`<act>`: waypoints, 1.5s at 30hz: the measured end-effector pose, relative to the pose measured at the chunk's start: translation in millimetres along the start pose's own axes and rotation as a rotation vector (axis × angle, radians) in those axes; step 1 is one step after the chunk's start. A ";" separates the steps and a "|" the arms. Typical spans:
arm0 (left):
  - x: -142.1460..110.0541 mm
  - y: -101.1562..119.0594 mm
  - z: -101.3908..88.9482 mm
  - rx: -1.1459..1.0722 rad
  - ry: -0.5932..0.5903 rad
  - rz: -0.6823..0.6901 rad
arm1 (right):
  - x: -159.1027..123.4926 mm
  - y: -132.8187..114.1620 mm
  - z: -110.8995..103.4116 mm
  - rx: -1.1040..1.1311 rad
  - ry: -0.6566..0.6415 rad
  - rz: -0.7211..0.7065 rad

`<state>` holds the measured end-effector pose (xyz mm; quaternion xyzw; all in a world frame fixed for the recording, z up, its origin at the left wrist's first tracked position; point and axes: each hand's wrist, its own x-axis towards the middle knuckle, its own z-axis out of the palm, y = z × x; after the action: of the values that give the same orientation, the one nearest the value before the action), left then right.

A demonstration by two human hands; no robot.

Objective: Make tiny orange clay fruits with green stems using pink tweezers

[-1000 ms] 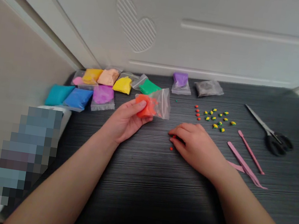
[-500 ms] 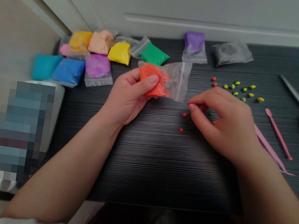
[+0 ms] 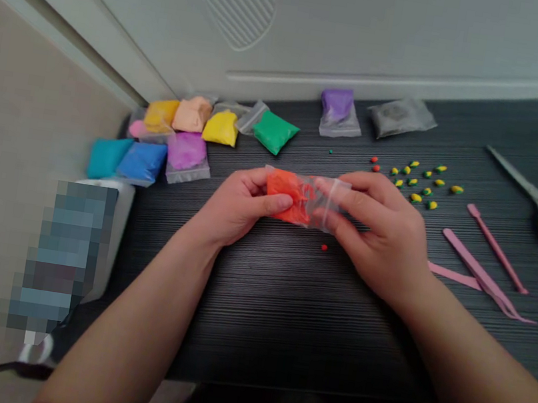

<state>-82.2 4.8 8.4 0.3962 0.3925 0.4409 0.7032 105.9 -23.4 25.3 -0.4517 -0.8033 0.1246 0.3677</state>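
Note:
My left hand [image 3: 248, 208] is closed on a clear zip bag [image 3: 322, 203] of orange clay [image 3: 283, 193], thumb pressed on the clay. My right hand [image 3: 380, 235] is at the bag's zip end, thumb and fingers around the plastic. Its fingertips show through the clear film; whether they are inside or behind it I cannot tell. Below the bag lies a tiny red bead of clay [image 3: 324, 247]. Beyond my right hand are two red beads [image 3: 375, 159] and several small yellow-and-green pieces [image 3: 416, 198].
Pink tweezers [image 3: 476, 266] and a slim pink tool [image 3: 497, 248] lie to the right, with black-handled scissors [image 3: 529, 186] behind. Several clay bags, including a green one [image 3: 275, 132], line the back left. A purple bag [image 3: 337, 107] and a grey bag [image 3: 402, 119] stand near the wall.
My right hand has moved left from the tabletop to the bag's zip end. The orange bag sits lower in view, and the pink tweezers are more exposed. The camera view has shifted.

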 end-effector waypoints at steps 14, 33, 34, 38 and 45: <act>0.0 1.2 1.0 0.102 -0.078 0.064 | 0.5 -2.7 -2.4 0.034 -0.012 0.012; -4.5 -1.2 -1.6 -0.064 -0.356 -0.130 | 0.9 5.9 4.7 -0.057 -0.016 -0.135; -4.4 -1.5 -1.9 -0.061 -0.360 -0.132 | 0.7 6.0 4.7 -0.050 -0.015 -0.133; -3.2 -2.7 -2.3 -0.029 -0.369 -0.134 | -0.6 7.2 5.8 -0.026 0.005 -0.132; -2.0 -4.1 -1.1 -0.041 -0.345 -0.079 | -0.5 6.3 3.6 0.032 0.014 -0.117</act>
<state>-82.6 2.0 4.6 0.4358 0.2723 0.3465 0.7848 107.5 -19.8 19.2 -0.3989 -0.8235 0.1127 0.3872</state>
